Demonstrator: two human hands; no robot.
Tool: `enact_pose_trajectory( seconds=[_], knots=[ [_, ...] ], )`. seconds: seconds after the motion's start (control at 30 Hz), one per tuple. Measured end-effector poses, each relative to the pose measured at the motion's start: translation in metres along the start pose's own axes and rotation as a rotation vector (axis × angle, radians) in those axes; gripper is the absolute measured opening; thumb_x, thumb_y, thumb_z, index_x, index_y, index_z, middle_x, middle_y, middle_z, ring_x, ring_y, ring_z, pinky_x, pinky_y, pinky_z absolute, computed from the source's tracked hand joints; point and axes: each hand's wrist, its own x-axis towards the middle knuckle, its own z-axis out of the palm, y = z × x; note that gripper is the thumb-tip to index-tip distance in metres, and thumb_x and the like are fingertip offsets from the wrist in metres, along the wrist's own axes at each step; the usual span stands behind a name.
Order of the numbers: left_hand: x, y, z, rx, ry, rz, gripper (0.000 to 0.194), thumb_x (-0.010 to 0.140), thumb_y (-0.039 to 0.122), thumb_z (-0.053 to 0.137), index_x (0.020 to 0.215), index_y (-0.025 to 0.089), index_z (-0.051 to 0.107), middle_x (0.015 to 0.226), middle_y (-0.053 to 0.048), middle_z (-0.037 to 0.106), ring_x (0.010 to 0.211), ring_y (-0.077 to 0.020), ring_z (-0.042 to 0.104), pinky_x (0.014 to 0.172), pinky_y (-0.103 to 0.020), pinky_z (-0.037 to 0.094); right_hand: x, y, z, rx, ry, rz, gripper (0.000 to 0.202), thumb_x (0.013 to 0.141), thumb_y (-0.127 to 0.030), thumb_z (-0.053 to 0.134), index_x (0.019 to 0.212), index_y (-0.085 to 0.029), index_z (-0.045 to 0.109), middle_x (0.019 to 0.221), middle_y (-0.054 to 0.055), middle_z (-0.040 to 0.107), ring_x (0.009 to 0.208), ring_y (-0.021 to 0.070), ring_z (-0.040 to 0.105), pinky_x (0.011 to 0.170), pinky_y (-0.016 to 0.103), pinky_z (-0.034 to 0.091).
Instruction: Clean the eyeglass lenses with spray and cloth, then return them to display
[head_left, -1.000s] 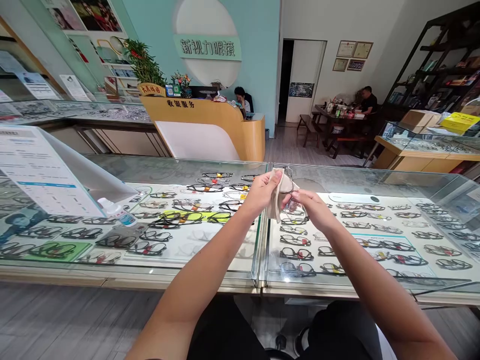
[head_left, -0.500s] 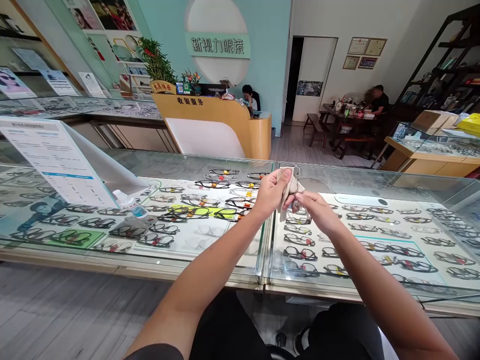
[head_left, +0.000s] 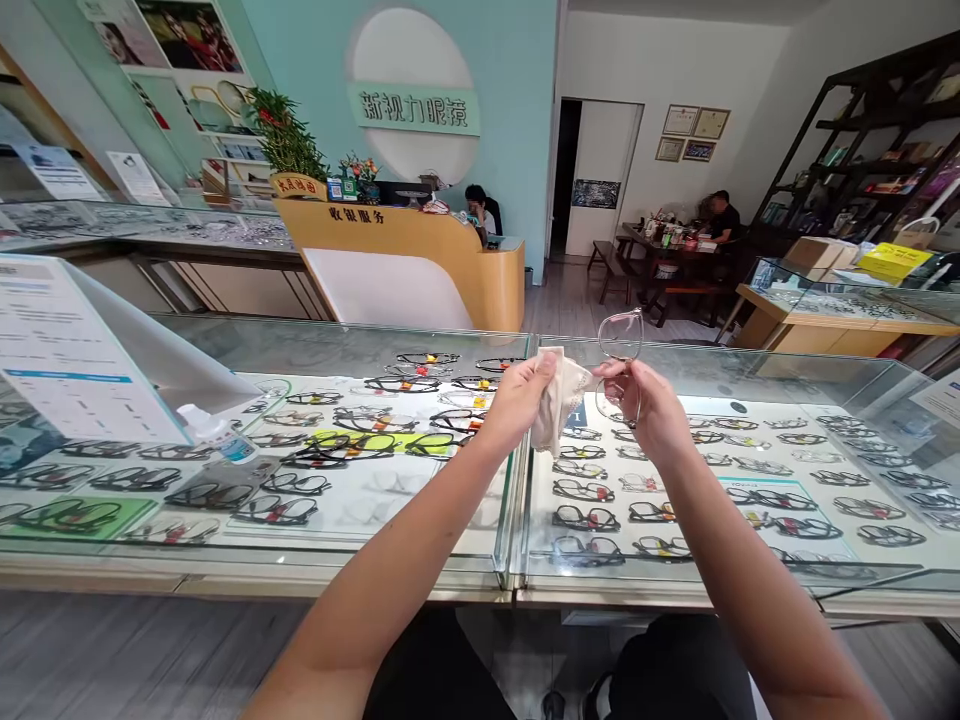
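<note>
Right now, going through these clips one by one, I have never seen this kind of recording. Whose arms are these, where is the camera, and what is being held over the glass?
There is no machine here. The camera sits on a person's head and looks forward and down, so the two bare arms reaching in from the bottom are that person's own. The left hand holds a pale cloth. The right hand holds a pair of clear-framed glasses, raised beside the cloth. Below them is a glass display counter with rows of spectacle frames inside it. On its left end stand a printed sign and a small spray bottle. Farther back, one person sits behind a yellow reception desk and another at a table.
</note>
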Motion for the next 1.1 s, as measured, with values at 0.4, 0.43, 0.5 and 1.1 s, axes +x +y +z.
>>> enact_pose_trajectory(
  seconds=[0.4,0.43,0.5,1.1],
  knots=[
    [-0.011,-0.001,0.005,0.191,-0.31,-0.074,0.072,0.088,0.084,0.068,0.086,0.012,0.07,0.077,-0.006,0.067,0.07,-0.015,0.058,0.069,-0.027,0.043,0.002,0.008,0.004,-0.056,0.059,0.025,0.039,0.093,-0.064,0.075,0.094,-0.027,0.083,0.106,0.005,0.064,0.09,0.0193,0.056,0.082,0.032,0.05],
    [-0.012,0.0,0.005,0.194,-0.325,-0.076,0.071,0.088,0.083,0.068,0.087,0.012,0.07,0.077,-0.006,0.067,0.07,-0.0153,0.059,0.069,-0.027,0.043,0.001,0.008,0.005,-0.065,0.056,0.029,0.039,0.092,-0.065,0.075,0.094,-0.027,0.083,0.107,0.005,0.064,0.089,0.0196,0.056,0.082,0.033,0.051],
    [-0.013,0.002,0.006,0.175,-0.36,-0.09,0.07,0.089,0.082,0.069,0.091,0.012,0.073,0.08,-0.006,0.069,0.073,-0.0161,0.061,0.072,-0.028,0.045,0.0,0.01,0.005,-0.085,0.036,0.044,0.04,0.093,-0.066,0.074,0.096,-0.027,0.082,0.109,0.005,0.065,0.089,0.0203,0.057,0.081,0.034,0.051],
    [-0.017,-0.001,0.014,-0.121,-0.344,-0.274,0.068,0.068,0.043,0.103,0.121,0.015,0.072,0.092,-0.002,0.07,0.077,-0.0118,0.063,0.075,-0.023,0.046,-0.005,0.02,0.018,-0.022,0.056,0.038,0.037,0.097,-0.062,0.071,0.099,-0.027,0.083,0.119,0.006,0.07,0.114,0.024,0.065,0.101,0.035,0.053]
  ],
)
